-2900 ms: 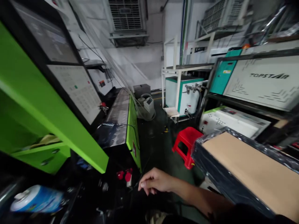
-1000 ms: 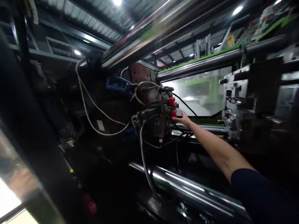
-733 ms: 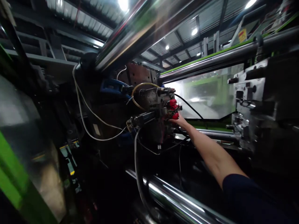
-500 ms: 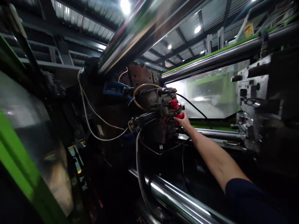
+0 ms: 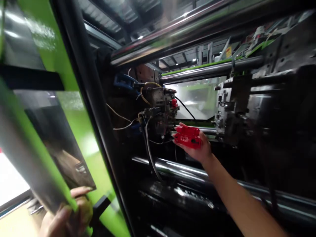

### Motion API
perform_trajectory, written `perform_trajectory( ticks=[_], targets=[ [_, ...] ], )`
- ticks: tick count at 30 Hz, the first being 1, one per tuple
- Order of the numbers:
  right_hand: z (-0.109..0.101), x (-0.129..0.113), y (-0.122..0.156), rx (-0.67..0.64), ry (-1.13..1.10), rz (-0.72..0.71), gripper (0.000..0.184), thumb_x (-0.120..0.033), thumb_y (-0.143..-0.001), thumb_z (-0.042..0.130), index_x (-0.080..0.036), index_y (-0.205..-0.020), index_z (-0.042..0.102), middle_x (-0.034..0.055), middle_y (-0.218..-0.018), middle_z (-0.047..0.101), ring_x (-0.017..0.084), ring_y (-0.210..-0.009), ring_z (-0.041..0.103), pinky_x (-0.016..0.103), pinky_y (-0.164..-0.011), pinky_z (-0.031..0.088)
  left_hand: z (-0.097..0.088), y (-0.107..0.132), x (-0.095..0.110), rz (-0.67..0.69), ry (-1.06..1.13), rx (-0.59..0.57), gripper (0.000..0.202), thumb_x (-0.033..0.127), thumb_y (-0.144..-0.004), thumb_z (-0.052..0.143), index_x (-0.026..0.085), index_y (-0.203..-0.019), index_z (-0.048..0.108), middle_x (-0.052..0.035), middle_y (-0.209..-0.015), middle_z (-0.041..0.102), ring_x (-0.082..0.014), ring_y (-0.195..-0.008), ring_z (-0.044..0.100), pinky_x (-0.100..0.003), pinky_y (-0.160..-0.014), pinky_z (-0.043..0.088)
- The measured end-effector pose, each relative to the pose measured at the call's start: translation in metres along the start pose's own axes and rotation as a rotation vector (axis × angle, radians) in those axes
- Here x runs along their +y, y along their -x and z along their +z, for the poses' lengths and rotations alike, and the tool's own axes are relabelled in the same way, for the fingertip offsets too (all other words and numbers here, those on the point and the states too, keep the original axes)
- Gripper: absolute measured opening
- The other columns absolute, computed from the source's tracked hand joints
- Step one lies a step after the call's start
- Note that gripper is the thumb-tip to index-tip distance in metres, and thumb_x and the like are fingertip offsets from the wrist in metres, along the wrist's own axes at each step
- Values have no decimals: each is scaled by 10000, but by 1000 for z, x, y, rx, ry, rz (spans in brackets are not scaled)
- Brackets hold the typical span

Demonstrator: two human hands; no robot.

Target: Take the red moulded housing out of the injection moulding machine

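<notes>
We look into a big green machine. Its sliding door fills the left side of the view, and long shiny steel bars run across the open space inside. On the left inside there is a metal block with wires, hoses and one small red part on its face. On the right, well apart from it, stands the other block, so the two halves are open.

Our left hand is at the bottom left, with the fingers curled around the lower edge of the door near a black handle.

Our right hand is stretched into the gap between the two blocks, just beside the left one. Its fingers are bent around some red plastic pieces, which lie in the palm; we cannot tell how many they are.

We judge that the taking of pieces is partly done: some are in the hand and away from the block, while one red part is still on the block. The arm is inside the machine, and the door is not closed.
</notes>
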State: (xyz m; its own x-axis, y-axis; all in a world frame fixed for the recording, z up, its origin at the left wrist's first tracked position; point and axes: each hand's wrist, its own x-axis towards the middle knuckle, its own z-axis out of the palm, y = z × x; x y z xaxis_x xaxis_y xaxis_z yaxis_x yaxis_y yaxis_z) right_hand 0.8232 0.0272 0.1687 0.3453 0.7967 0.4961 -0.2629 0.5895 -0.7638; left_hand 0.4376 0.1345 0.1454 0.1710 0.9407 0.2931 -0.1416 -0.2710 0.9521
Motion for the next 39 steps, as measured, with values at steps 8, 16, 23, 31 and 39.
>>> perform_trajectory(
  ticks=[8, 16, 23, 31, 39],
  targets=[
    [111, 7, 189, 83, -377, 224, 857, -670, -737, 701, -292, -1463, 447, 97, -1439, 535, 361, -1254, 557, 554, -1093, 417, 2, 1, 2, -5, 139, -74, 464, 516, -656, 769, 135, -898, 663, -3, -525, 546, -150, -400, 463, -258, -356, 364],
    [144, 14, 242, 52, -440, 288, 1020, -623, -674, 792, -273, -1521, 343, 143, -1527, 424, 352, -1262, 555, 509, -1116, 388, 1, -9, -4, 88, 174, -143, 475, 437, -647, 749, 90, -957, 652, -8, -472, 566, -176, -357, 479, -275, -297, 354],
    [149, 16, 250, 49, -407, 296, 1084, -603, -652, 817, -280, -1542, 291, 155, -1536, 400, 385, -1277, 530, 500, -1068, 427, 1, -9, -4, 114, 203, -173, 451, 415, -650, 758, 76, -929, 657, -16, -475, 574, -175, -359, 490, -273, -296, 368],
    [154, 14, 247, 50, -447, 353, 1064, -622, -617, 825, -323, -1516, 343, 108, -1489, 474, 346, -1246, 568, 430, -1002, 488, 3, 1, -3, 199, 147, -137, 318, 324, -761, 656, 83, -967, 685, -8, -528, 591, -155, -390, 504, -260, -336, 374],
    [161, 8, 244, 57, -437, 376, 1035, -681, -601, 801, -327, -1486, 400, 88, -1441, 536, 345, -1213, 594, 414, -943, 519, 3, -6, -7, 165, 179, -129, 355, 385, -703, 695, 103, -917, 703, -5, -506, 587, -161, -363, 493, -250, -294, 354]
  ],
)
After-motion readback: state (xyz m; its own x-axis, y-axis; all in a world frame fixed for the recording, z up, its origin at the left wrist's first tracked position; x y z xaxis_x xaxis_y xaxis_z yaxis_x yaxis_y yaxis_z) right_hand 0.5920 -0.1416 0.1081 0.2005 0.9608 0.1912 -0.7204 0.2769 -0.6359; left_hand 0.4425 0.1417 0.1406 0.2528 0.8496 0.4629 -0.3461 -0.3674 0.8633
